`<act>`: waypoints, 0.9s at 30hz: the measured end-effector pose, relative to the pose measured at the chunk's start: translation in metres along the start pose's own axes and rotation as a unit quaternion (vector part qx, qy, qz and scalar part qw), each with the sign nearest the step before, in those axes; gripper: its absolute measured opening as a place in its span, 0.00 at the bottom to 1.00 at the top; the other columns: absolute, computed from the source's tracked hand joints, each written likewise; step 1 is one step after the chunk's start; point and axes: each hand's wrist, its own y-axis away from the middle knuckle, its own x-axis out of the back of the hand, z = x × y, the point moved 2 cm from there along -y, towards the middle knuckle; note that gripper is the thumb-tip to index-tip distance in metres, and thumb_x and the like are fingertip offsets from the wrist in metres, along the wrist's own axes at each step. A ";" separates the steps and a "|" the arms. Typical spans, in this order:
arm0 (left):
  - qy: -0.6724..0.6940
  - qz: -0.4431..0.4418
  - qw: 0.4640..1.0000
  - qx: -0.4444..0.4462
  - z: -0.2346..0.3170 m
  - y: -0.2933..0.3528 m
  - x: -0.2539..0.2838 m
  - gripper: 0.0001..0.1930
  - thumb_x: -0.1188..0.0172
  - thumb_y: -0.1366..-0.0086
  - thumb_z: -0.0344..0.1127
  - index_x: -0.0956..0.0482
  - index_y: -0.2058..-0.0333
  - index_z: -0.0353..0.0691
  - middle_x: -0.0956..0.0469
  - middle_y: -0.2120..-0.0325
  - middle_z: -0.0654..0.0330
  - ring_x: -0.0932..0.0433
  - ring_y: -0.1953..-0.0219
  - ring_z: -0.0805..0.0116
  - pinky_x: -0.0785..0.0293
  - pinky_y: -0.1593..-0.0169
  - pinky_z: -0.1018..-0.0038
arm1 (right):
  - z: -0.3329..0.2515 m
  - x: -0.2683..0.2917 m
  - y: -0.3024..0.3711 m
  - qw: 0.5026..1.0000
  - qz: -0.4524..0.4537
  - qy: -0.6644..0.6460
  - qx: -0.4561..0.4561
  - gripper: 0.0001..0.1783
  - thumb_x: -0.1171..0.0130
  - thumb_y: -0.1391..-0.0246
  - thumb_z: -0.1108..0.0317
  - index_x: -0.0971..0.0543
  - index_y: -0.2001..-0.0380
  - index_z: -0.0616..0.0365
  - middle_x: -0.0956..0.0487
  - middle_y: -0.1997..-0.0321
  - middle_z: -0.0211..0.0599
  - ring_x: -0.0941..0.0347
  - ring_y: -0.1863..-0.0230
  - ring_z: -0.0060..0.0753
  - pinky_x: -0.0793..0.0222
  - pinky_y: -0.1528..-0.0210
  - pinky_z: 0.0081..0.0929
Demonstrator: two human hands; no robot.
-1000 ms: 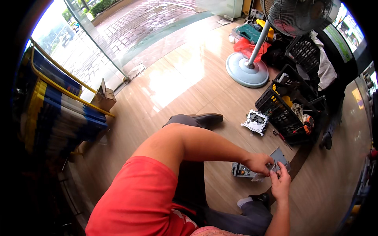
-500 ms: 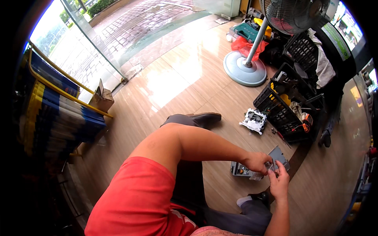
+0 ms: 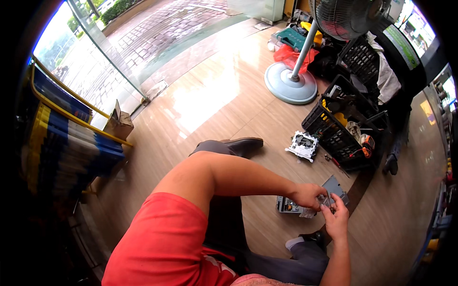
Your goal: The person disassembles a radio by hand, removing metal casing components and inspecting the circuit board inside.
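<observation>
Left hand (image 3: 309, 195) and right hand (image 3: 337, 220) both grip a grey part (image 3: 334, 187), apparently metal, above the floor (image 3: 229, 95).

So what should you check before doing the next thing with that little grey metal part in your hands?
1. Both hands on the small grey metal part: ok; left hand and right hand both grip it.
2. Part held above the wooden floor: ok.
3. Small grey circuit-board unit within reach: ok, on the floor beside the left hand.
4. White mechanism piece out of the way: ok, it lies apart, near the black plastic crate.
5. Loose screws on the part: cannot tell, too small.
6. Hold secure: cannot tell; fingers cover the part's edge.
</observation>
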 end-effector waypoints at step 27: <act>0.027 0.028 0.999 0.033 0.000 -0.001 0.003 0.36 0.34 0.45 0.45 0.32 0.40 0.31 0.24 0.49 0.41 0.23 0.46 0.49 0.28 0.43 0.63 | -0.005 0.001 0.003 0.999 0.033 0.015 0.026 0.26 0.36 0.44 0.68 0.27 0.44 0.66 0.19 0.72 0.40 0.25 0.70 0.24 0.28 0.64 0.27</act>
